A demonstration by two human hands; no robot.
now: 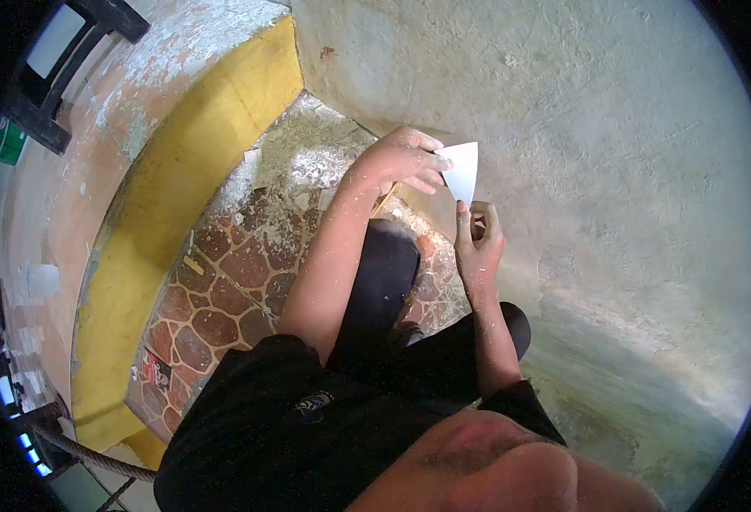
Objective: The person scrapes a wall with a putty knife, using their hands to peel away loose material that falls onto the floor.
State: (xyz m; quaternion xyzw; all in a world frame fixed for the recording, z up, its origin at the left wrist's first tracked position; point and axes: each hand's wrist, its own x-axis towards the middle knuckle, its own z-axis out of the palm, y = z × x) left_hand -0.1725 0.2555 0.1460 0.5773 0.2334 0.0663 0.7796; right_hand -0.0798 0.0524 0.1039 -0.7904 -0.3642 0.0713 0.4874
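You are looking down at a patterned stone floor (222,282) of reddish-brown patches. A pale, rough plaster wall (580,154) is filling your view from twelve to four o'clock. A yellow-painted ledge (179,179) is curving at ten o'clock, daylight falling evenly.
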